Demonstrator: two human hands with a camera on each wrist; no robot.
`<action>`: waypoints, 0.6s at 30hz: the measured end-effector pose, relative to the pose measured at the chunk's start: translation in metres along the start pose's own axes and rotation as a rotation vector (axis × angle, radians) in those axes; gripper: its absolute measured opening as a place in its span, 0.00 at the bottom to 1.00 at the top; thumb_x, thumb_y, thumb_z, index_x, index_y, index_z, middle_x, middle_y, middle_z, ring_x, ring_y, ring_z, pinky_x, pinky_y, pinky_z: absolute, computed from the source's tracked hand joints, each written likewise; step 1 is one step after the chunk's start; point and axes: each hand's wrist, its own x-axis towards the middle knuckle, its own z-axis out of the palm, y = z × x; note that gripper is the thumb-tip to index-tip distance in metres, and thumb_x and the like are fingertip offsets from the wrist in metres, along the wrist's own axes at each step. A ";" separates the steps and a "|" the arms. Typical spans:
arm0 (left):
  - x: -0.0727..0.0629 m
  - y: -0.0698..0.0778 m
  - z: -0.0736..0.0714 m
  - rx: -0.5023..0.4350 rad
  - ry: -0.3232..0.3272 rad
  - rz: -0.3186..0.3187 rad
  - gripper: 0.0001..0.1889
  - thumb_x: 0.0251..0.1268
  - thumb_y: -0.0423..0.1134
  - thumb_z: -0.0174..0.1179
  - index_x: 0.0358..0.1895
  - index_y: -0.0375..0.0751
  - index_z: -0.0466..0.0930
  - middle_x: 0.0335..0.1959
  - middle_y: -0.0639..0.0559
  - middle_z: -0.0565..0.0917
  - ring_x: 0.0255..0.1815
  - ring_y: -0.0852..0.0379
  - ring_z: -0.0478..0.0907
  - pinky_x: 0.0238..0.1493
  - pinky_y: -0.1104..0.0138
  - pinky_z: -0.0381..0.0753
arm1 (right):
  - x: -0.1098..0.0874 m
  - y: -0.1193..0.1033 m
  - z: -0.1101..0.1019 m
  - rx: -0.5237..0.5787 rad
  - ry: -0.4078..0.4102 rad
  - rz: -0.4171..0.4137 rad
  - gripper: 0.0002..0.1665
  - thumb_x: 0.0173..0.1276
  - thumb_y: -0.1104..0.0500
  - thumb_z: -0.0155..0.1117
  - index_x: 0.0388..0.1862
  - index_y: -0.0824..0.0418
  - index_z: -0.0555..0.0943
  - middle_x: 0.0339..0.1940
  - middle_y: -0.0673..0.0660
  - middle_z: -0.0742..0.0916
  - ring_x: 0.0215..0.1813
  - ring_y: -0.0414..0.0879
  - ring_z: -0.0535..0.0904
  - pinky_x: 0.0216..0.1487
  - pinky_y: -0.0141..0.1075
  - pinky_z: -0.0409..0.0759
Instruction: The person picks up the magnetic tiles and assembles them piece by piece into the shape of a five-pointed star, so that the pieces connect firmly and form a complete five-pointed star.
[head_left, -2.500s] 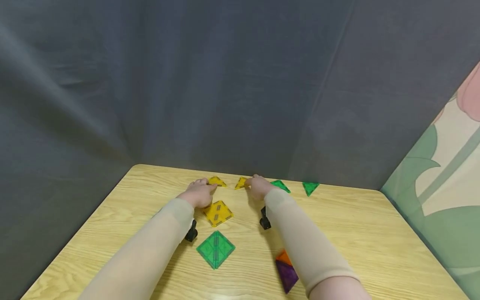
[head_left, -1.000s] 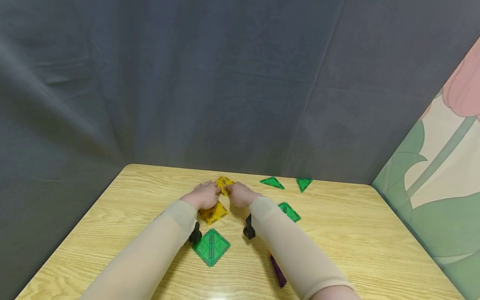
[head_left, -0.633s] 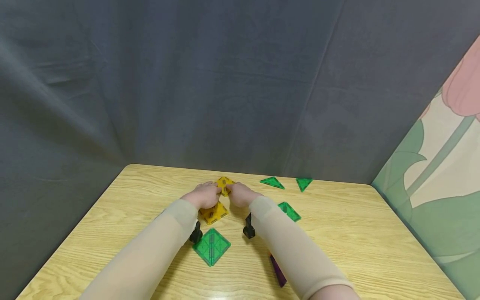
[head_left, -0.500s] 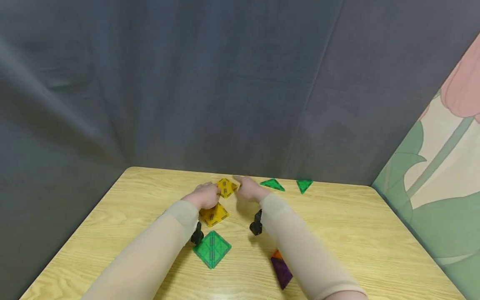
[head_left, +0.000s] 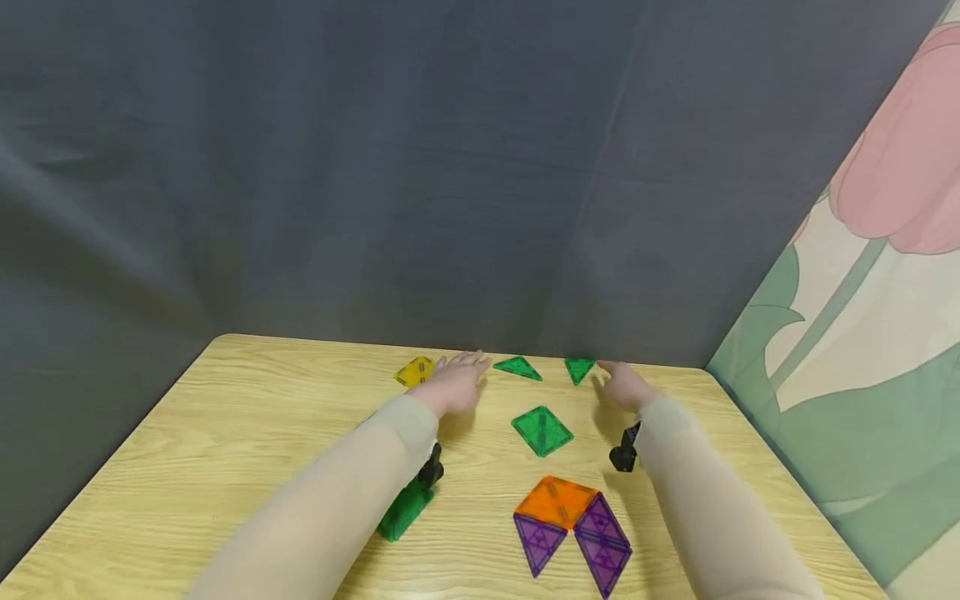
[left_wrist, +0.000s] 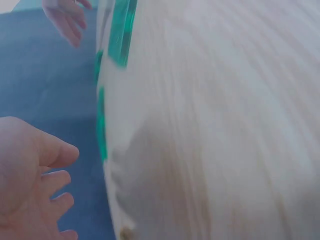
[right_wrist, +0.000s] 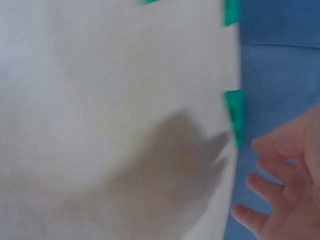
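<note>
Over the table's far side, my left hand [head_left: 454, 385] holds nothing, its fingers spread loosely in the left wrist view. It is just left of a green triangular magnetic tile [head_left: 519, 367] near the far edge. My right hand [head_left: 628, 387] also holds nothing; its fingertips are right beside a second green triangular tile [head_left: 580, 369]. In the right wrist view that tile [right_wrist: 235, 117] lies at the table edge, close to the thumb and fingers. A yellow tile pair [head_left: 415, 372] lies left of my left hand, partly covered by it.
Between my arms lies a green diamond of two tiles [head_left: 542, 431]. Nearer, an orange tile pair [head_left: 557, 502] adjoins purple triangular tiles [head_left: 603, 542]. My left forearm partly hides another green tile pair [head_left: 405, 510]. A dark curtain [head_left: 450, 208] hangs behind the wooden table [head_left: 247, 433].
Both hands have left the yellow tiles, which were brought together into a diamond earlier, and moved right toward the two green triangles. The head view has turned slightly right.
</note>
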 end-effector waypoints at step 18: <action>0.062 0.026 0.026 0.111 -0.163 -0.040 0.29 0.80 0.37 0.39 0.80 0.46 0.47 0.80 0.51 0.46 0.79 0.50 0.42 0.77 0.51 0.42 | 0.012 0.001 0.030 -0.176 -0.008 -0.032 0.30 0.72 0.73 0.44 0.74 0.72 0.62 0.72 0.73 0.65 0.73 0.69 0.58 0.71 0.58 0.59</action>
